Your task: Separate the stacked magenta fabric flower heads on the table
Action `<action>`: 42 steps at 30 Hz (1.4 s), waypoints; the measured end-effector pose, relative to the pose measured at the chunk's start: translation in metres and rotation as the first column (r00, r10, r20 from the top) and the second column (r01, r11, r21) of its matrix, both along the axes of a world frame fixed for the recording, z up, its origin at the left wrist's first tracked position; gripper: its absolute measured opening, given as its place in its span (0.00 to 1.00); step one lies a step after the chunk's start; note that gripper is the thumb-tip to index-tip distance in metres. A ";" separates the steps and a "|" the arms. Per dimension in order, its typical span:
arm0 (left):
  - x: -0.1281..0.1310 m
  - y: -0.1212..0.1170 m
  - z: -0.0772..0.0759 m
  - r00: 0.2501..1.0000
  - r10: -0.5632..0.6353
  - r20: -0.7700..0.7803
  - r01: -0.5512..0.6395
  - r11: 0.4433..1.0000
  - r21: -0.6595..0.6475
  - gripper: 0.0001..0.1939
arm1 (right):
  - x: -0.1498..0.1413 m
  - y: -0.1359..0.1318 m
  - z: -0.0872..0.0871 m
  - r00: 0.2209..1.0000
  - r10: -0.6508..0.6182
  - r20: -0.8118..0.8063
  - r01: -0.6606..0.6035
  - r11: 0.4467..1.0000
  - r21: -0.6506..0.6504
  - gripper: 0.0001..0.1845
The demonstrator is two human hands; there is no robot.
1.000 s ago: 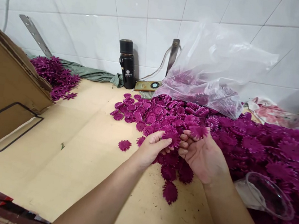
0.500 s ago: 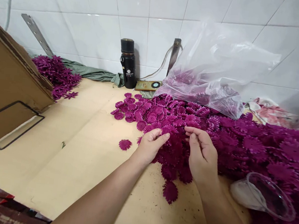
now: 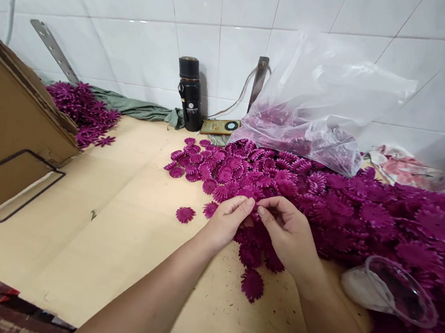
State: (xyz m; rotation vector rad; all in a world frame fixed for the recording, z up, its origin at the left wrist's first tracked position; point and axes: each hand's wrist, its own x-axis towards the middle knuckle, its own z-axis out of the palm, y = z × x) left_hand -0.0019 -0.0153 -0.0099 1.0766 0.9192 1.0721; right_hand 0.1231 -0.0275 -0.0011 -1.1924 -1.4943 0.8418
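My left hand (image 3: 229,220) is closed, thumb pressed to the forefinger on what looks like a purple artificial flower piece (image 3: 256,206); its outline blends into the pile behind. Close beside it, my right hand (image 3: 287,234) pinches with thumb and forefinger, the tips almost meeting those of the left; anything between them is too small to make out. Both hands are over the front of a large heap of purple flower pieces (image 3: 339,202), round with notched edges. One loose piece (image 3: 185,215) lies left of my hands, another (image 3: 252,285) below them.
A clear plastic cup (image 3: 405,297) lies tipped on the heap at right. Behind stand a plastic bag (image 3: 314,113) of flower pieces, a black flask (image 3: 190,98) and a gold phone-like device (image 3: 221,127). At left are a cardboard box (image 3: 12,124) and a pile of star-shaped purple pieces (image 3: 85,112).
My right hand has moved left, bringing its fingertips up to those of my left hand. My left hand has shifted slightly right and down.
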 end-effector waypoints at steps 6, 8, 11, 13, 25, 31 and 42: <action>0.000 -0.001 0.000 0.999 -0.032 -0.018 0.033 0.996 0.081 0.16 | 0.000 -0.001 0.005 0.998 -0.044 -0.047 0.042 0.998 -0.044 0.09; -0.001 0.001 -0.002 0.994 -0.026 -0.103 0.041 0.988 0.148 0.15 | 0.000 -0.002 0.005 0.997 -0.059 0.047 0.060 0.997 -0.037 0.10; -0.001 0.003 -0.004 0.966 0.042 -0.256 0.035 0.957 0.287 0.12 | -0.001 -0.003 0.004 0.976 -0.108 0.189 0.114 0.993 -0.022 0.12; -0.001 0.003 -0.004 0.940 0.076 -0.332 0.052 0.932 0.360 0.11 | 0.000 -0.003 0.004 0.965 -0.141 0.221 0.149 0.989 -0.020 0.10; 0.000 -0.001 0.001 0.994 0.011 -0.111 0.002 0.994 0.109 0.10 | 0.020 0.006 0.010 0.965 -0.257 -0.048 0.253 0.965 -0.066 0.12; -0.007 0.005 0.003 0.994 0.103 -0.023 -0.101 0.993 0.064 0.13 | 0.013 0.005 0.007 0.994 -0.110 0.014 0.111 0.990 -0.087 0.10; -0.006 -0.001 0.009 0.979 0.031 -0.200 0.003 0.985 0.171 0.10 | 0.005 -0.001 0.009 0.997 -0.079 0.012 0.080 0.993 -0.082 0.07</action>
